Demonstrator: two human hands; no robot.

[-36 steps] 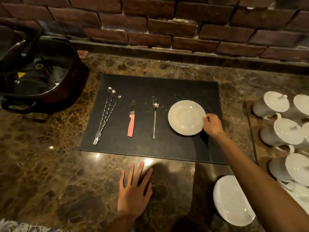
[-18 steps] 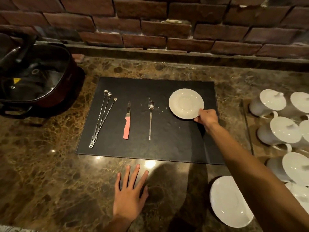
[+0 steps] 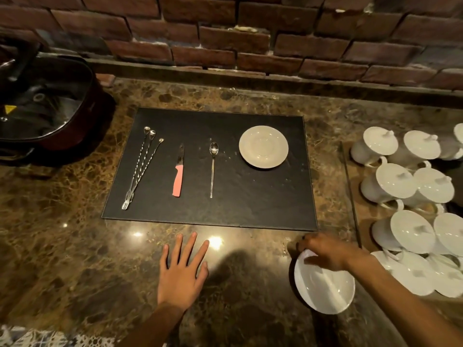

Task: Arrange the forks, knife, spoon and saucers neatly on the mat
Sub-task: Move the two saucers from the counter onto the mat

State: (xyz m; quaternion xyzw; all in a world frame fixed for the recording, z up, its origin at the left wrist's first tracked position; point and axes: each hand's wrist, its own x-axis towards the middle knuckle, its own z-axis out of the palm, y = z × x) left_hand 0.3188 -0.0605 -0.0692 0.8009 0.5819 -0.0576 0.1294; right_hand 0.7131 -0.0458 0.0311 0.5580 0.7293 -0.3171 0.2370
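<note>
A black mat (image 3: 250,204) lies on the marble counter. On it, from left to right, are three long twisted forks (image 3: 140,169), a pink-handled knife (image 3: 178,175), a long spoon (image 3: 213,169) and a white saucer (image 3: 263,147) at the far right corner. A second white saucer (image 3: 325,289) sits on the counter below the mat's right corner. My right hand (image 3: 323,251) is curled over its upper edge, fingers on the rim. My left hand (image 3: 183,274) rests flat on the counter with fingers spread, holding nothing.
Several white lidded cups (image 3: 406,186) crowd a tray at the right. A dark pot with a glass lid (image 3: 42,108) stands at the back left. A brick wall (image 3: 225,33) runs behind the counter.
My right hand let go of the saucer at the mat's far right and moved back to the second saucer on the counter. My left hand stayed put.
</note>
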